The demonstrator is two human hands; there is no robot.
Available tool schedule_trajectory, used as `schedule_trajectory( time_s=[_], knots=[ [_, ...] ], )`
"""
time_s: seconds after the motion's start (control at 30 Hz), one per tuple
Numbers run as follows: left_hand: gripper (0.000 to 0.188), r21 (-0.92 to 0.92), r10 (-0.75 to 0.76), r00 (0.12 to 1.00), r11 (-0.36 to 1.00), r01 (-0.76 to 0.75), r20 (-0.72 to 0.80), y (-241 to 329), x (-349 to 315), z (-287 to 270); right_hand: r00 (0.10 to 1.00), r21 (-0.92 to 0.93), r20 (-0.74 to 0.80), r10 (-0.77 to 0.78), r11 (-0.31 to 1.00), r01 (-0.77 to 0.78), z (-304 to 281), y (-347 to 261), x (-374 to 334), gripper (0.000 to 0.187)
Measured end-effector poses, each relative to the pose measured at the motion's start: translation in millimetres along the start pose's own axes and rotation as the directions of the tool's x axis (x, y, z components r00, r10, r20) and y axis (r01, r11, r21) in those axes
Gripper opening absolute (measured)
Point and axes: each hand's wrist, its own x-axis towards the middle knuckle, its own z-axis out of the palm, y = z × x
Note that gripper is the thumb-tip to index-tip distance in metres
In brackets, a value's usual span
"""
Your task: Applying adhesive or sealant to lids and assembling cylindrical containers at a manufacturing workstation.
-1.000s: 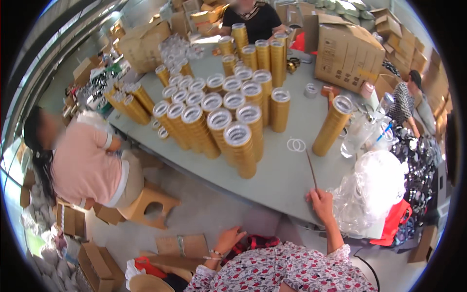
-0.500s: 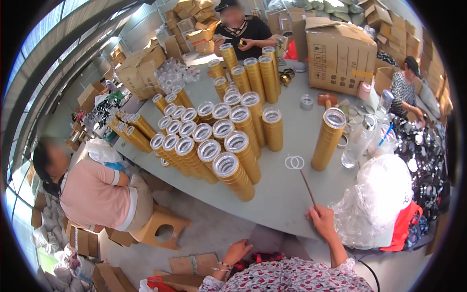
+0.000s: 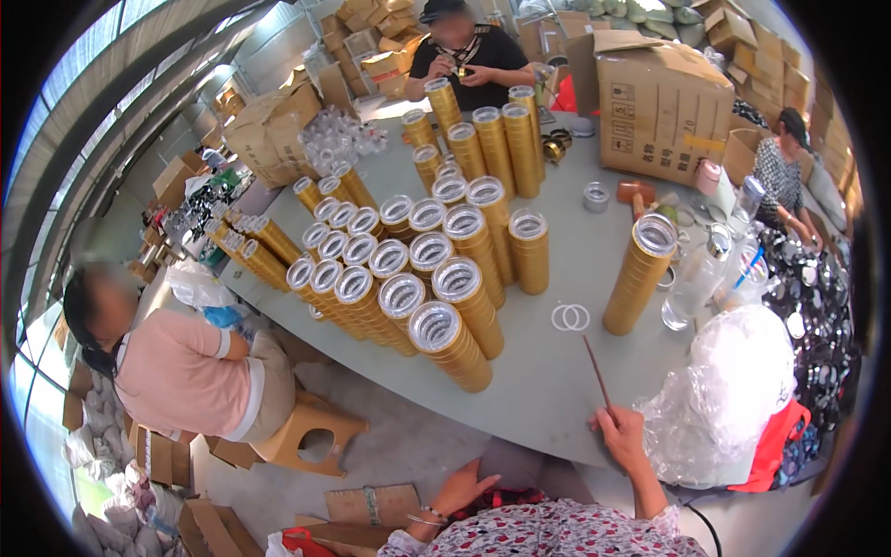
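Note:
My right hand rests at the near edge of the table, closed around the lower end of a thin brown stick. The stick slants up and left, its tip just short of two thin white rings that lie overlapping on the tabletop. Down by my lap is my left hand, empty, with its fingers apart and a bracelet on the wrist. A tall stack of gold rings stands upright right of the white rings. Many similar gold stacks stand in a group to the left.
A clear bottle and a clear plastic bag sit on the grey table's right side. Farther back are a wooden mallet and a large carton. Co-workers sit at the left, far side and right.
The whole view has shifted slightly. The stick's tip has drawn back a little from the white rings. Across the table, the co-worker's hands have come closer together around a small gold piece.

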Motion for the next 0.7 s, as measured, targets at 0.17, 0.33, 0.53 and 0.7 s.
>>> schedule_trajectory(
  time_s=[0.17, 0.33, 0.53, 0.7],
  knots=[
    [0.096, 0.065, 0.034, 0.973, 0.998, -0.019, -0.230, 28, 27, 22, 1.000, -0.025, -0.002, -0.028, 0.999, 0.028, 0, -1, 2, 0.022],
    [0.088, 0.055, 0.209, 0.909, 0.978, -0.204, -0.360, 51, 63, 22, 1.000, -0.009, -0.005, 0.001, 1.000, -0.001, 2, 0, 5, 0.021],
    [0.061, 0.086, 0.108, 0.969, 0.992, -0.091, -0.221, 39, 100, 36, 1.000, -0.033, -0.001, 0.006, 0.999, -0.006, 4, -6, 7, 0.021],
    [0.047, 0.134, 0.325, 0.888, 0.946, -0.296, -0.327, 33, 110, 43, 1.000, -0.051, -0.016, 0.022, 0.998, -0.023, 3, -6, 11, 0.022]
  ],
)
